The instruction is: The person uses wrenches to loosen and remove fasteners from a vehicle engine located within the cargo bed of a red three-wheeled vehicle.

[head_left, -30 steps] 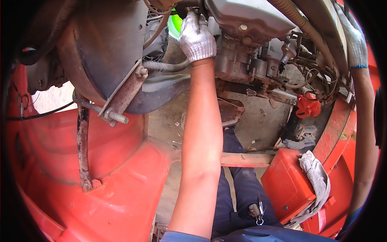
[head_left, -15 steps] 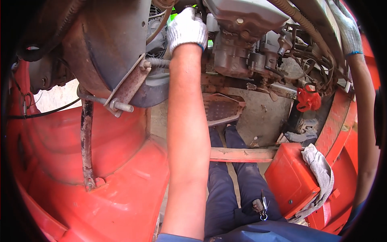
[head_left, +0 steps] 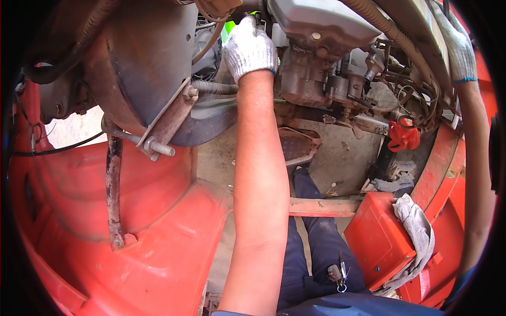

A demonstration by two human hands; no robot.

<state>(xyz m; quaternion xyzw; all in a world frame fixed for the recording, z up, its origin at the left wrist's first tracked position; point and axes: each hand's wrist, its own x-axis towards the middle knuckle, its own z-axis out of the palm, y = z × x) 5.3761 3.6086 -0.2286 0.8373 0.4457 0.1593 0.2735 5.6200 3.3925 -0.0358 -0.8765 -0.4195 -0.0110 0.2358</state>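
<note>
My left hand, in a white knit glove, reaches up between a large grey metal housing and the engine. Its fingers are curled at a dark fitting beside a bright green surface; what they grip is hidden. A corrugated hose runs beside that wrist. At the upper right rim my right hand, also gloved, has its fingers closed over the edge of a metal frame, partly cut off by the picture's dark border.
Red bodywork fills the lower left. A red box with a grey cloth draped on it is at lower right. A red bag hangs below the engine wiring. A crossbar spans above my legs; keys lie on them.
My left hand shifted left and up between the first two frames, then came slightly down and right. My right hand has moved only slightly.
</note>
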